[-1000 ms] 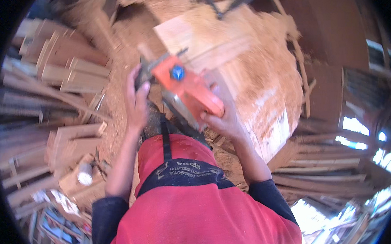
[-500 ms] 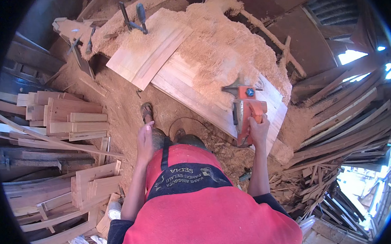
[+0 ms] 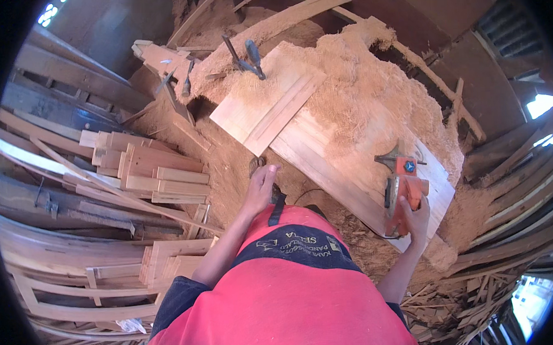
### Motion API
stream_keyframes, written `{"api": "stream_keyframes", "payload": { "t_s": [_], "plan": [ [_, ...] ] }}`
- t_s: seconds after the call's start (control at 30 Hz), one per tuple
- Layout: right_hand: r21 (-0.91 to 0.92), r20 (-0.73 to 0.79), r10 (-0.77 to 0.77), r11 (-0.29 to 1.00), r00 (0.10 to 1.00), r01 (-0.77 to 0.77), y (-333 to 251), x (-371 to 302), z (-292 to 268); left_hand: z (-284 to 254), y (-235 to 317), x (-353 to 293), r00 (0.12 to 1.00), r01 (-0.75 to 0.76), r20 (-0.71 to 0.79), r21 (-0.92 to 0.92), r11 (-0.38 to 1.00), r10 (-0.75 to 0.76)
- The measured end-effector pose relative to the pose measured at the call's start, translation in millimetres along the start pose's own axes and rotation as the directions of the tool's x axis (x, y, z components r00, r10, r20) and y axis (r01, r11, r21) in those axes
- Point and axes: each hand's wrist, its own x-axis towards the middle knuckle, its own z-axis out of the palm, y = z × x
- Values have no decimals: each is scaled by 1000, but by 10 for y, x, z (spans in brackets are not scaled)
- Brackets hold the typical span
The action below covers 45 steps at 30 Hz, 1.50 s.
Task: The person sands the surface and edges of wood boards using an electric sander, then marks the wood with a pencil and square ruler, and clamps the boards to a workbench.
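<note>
The work in hand appears to be planing a pale wooden board, at a point where the electric hand planer stands at or just over the board's near right end. The right hand has its fingers wrapped round the planer's rear handle, pinching it firmly against the palm. The left hand is empty, in front of the red shirt and well apart from the tool; its thumb stands out, and its fingers seem loosely together, though their tips are partly hidden. As a judgement, the next move calls for the planer's sole to be flat and square to the board, with steady weight on it, and the left hand could help guide its front. The planer has a worn orange body, a blue knob at the front end and a dark fence bracket jutting out toward the far left; whether its sole touches the wood cannot be told. The board is light, smooth and straight-edged where bare, but heaped shavings bury much of its far side. A shorter panel lies across its far left end, near what looks like a bar clamp.
</note>
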Motion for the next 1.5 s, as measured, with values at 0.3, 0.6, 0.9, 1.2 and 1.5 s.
{"api": "stream_keyframes", "payload": {
  "t_s": [0.3, 0.6, 0.9, 1.2, 1.5],
  "plan": [
    [176, -375, 100, 984, 922, -35, -1558, 787, 1100, -887, -358, 1401, 992, 57, 116, -1, 998, -57],
    [571, -294, -94, 781, 951, 254, -4707, 1938, 4029, -2357, -350, 3149, 961, -27, 276, 178, 984, -23],
    [644, 270, -561, 709, 783, 286, -4372, 2618, 3815, -2254, -233, 4392, 942, -320, 144, 122, 939, 302],
    [568, -399, 98, 807, 912, 162, -4860, 2072, 4170, -1943, -321, 4674, 875, -272, 384, -117, 955, 296],
    [747, 182, -320, 659, 930, 81, -4835, 2274, 3745, -1990, -671, 4880, 890, -225, 369, -151, 963, 266]
  ]
}}
